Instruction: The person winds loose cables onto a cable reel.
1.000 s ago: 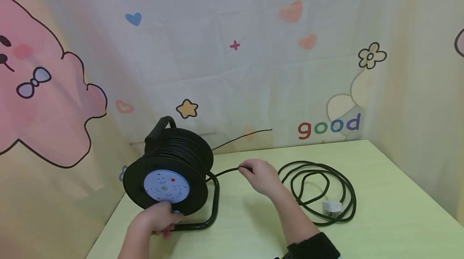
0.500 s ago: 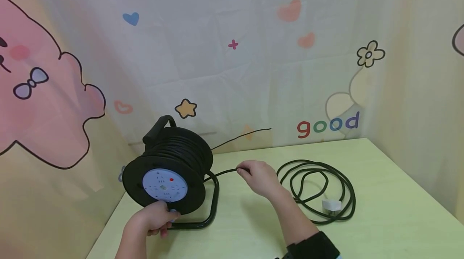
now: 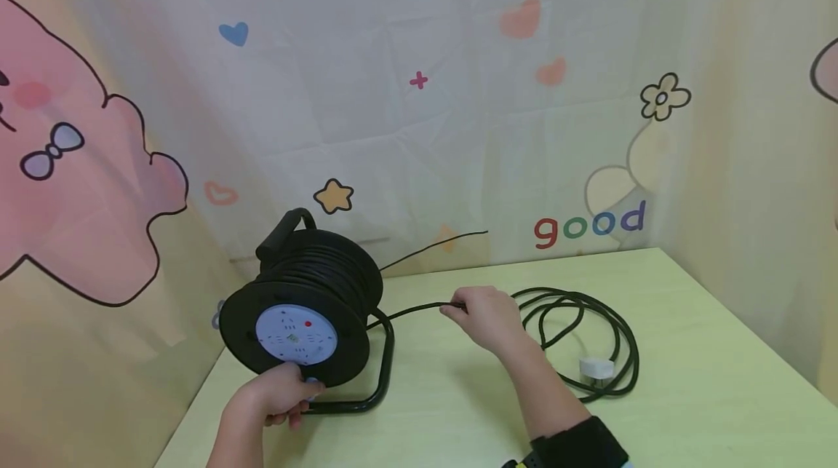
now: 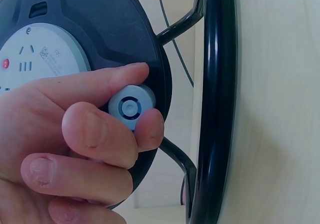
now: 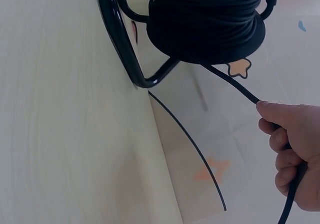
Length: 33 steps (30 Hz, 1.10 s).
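Observation:
A black cable reel [image 3: 314, 271] stands on its tubular metal frame [image 3: 390, 351] at the left of the table, a round pale socket panel [image 3: 296, 335] on its front flange. My left hand [image 3: 278, 389] is at the flange's lower edge. In the left wrist view its thumb and forefinger pinch a small light-grey crank knob [image 4: 132, 107]. To the right, my right hand [image 3: 487, 319] grips the black cable [image 3: 415, 308], which runs from the drum into the curled fingers. The cable's loose loops [image 3: 631, 344] lie behind that hand, with a white plug [image 3: 596, 368] among them.
The pale green table [image 3: 713, 351] reaches back to a printed curtain [image 3: 393, 89]. A thin dark line [image 3: 435, 244] slants up behind the reel. On top of the reel is a black carrying handle [image 3: 281, 237].
My right hand has moved right along with the cable, so a longer stretch shows between it and the reel. The loops beside it have shifted. My left hand stays at the knob.

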Motion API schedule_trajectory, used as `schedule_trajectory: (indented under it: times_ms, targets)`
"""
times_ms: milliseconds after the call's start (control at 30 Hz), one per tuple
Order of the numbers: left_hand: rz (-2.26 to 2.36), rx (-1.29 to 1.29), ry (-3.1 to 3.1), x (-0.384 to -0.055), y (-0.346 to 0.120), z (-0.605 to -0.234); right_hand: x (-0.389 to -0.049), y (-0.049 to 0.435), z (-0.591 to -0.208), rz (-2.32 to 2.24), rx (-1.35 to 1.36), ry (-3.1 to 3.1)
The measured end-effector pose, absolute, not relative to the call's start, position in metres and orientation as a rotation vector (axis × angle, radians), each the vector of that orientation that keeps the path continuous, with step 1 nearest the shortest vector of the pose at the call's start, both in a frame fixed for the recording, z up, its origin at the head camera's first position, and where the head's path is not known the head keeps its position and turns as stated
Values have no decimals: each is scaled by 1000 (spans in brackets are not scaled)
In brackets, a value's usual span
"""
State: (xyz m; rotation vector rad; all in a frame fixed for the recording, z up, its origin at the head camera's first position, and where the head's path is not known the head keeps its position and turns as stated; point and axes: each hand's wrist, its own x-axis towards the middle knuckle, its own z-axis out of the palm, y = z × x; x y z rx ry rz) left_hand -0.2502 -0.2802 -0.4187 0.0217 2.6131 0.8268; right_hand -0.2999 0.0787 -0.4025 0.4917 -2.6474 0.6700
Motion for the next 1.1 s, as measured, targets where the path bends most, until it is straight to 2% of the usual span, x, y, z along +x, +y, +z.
schedule_trajectory:
  times_ms: [733, 900, 1100]
  targets:
    - [845, 37, 2595, -249, -282, -417, -301, 204, -405, 598, 79, -2864]
    - [836, 48, 2598, -250, -284, -418, -299, 223, -405, 565, 101, -2910]
    - [844, 48, 2593, -249, -284, -418, -299, 223, -406, 544, 160, -2878]
